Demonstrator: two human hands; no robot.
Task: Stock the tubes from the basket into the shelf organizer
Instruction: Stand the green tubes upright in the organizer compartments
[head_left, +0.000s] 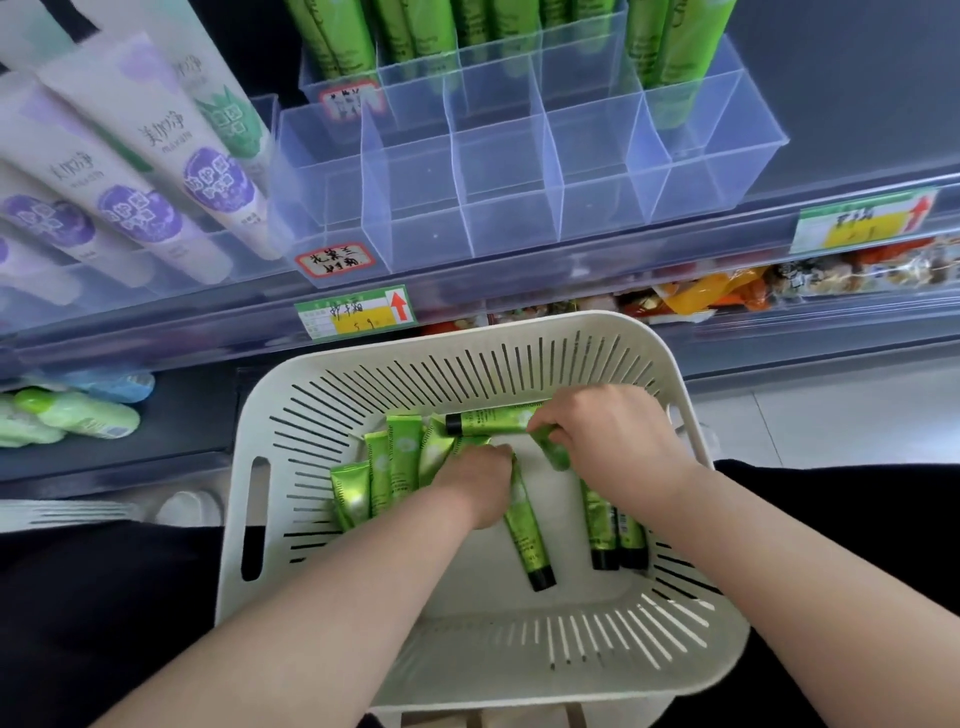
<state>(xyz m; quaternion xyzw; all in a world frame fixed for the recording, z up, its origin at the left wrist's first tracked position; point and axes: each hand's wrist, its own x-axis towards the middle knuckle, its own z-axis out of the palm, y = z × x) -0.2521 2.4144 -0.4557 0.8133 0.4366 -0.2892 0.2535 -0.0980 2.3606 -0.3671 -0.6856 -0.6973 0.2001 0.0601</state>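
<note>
— Tubes (402, 457): green, black-capped, loose on the floor of the white slotted basket (332, 374). Lying fanned along its left side, crimped ends up.

— And on its right side?

— Two more (602, 525) side by side, caps toward the near wall, partly hidden under the right forearm.

— Left hand (475, 488)?

— Down among the pile, fingers curled closed onto the crimped end of one tube (524, 535), cap pointing toward the near wall. Grip itself mostly hidden by the knuckles.

— Right hand (608, 436)?

— Closed around two tubes: one lying crosswise (493, 420), cap to the left, and another (550, 449) angled down under the fingers.

— Shelf organizer (519, 171)?

— Clear plastic, divided into compartments, sitting on the shelf just above the basket. Front row bare; taller green tubes (332, 36) standing in the rear compartments at left, more (670, 36) at right.

— Around it?

— Handwritten red-bordered label (335, 261) on the front-left corner, price tag (358, 313) with a red arrow on the shelf edge below. Purple-and-white tubes (150, 171) stacked to the left.
</note>
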